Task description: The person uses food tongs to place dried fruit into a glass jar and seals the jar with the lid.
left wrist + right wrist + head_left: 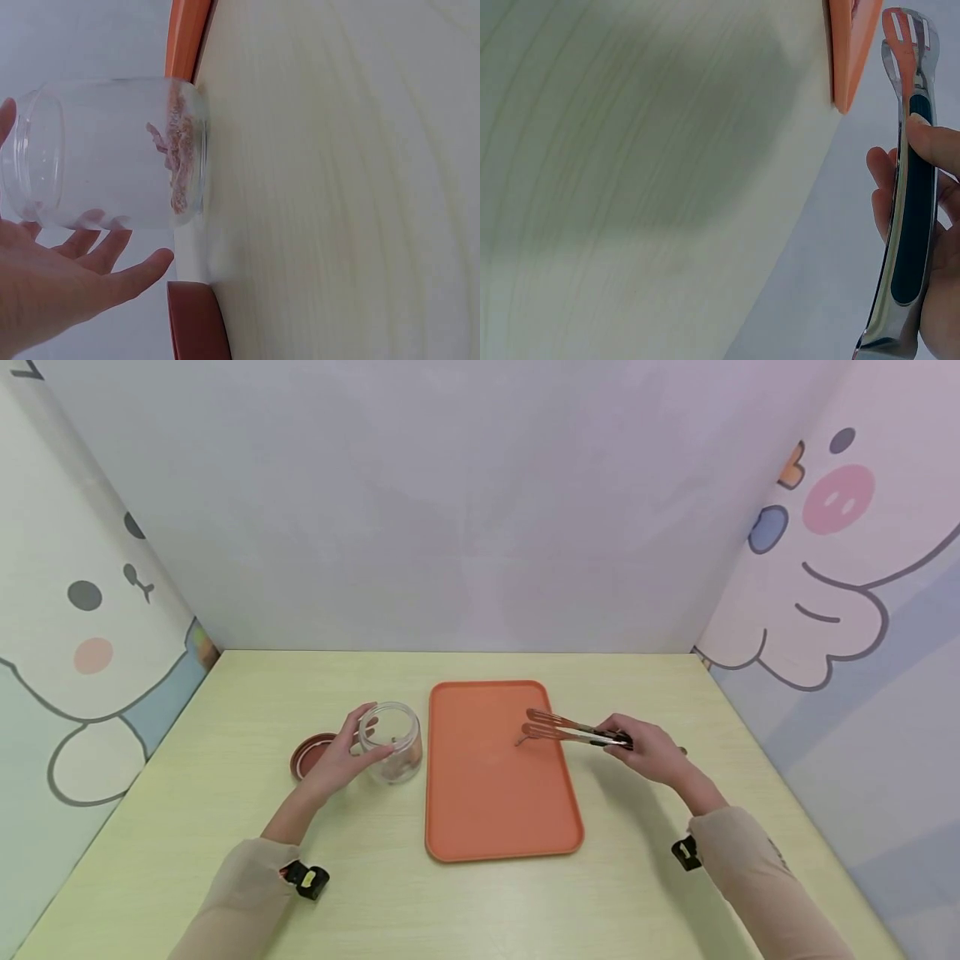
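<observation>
My left hand [341, 766] holds a clear glass jar [406, 758] near its open rim, thumb on the near side and fingers round the far side. The jar stands upright on the table, with pinkish-brown dried pieces [180, 150] in its bottom. My right hand [651, 750] grips metal tongs [558, 735] with dark handle pads. Over the orange tray [495, 810] the two tong tips stand apart. A small thin brownish piece [521, 741] shows at the nearer tip; whether the tongs hold it or it lies on the tray, I cannot tell.
A round dark-red lid [306, 753] lies left of the jar, partly behind my left hand. The pale wooden table [495, 910] meets a plain wall [465, 527] at the back. Printed cartoon panels [840, 602] flank both sides.
</observation>
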Demonstrator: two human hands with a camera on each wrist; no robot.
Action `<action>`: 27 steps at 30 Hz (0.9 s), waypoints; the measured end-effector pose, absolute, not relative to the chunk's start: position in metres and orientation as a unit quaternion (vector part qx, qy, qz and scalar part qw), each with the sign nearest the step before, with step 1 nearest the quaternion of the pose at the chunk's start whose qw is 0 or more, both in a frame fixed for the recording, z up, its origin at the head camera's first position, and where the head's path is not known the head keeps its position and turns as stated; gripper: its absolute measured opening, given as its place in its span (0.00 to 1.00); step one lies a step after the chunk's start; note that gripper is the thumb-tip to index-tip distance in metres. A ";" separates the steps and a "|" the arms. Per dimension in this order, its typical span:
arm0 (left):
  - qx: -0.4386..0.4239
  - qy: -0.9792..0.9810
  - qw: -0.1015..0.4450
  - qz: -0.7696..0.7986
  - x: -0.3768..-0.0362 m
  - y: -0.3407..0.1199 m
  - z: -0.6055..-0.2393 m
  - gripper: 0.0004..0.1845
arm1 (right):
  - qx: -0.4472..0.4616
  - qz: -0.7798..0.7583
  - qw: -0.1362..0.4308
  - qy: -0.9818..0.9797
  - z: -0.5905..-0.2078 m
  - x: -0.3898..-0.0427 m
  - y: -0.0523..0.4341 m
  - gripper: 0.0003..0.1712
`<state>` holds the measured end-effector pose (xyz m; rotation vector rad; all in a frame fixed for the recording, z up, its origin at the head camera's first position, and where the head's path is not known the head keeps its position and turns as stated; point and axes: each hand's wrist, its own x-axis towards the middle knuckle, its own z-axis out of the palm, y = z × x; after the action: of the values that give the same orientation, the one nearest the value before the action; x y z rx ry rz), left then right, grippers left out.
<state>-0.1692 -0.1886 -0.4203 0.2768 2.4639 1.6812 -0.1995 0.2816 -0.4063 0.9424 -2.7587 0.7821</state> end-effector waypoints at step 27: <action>0.085 0.821 0.074 0.559 -0.170 -0.188 -0.421 0.41 | 0.301 0.238 0.030 -0.923 -0.415 -0.198 0.282 0.12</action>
<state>-0.1699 -0.1883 -0.4209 0.2565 2.4664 1.6785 -0.1979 0.2820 -0.4154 0.9267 -2.8451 0.7346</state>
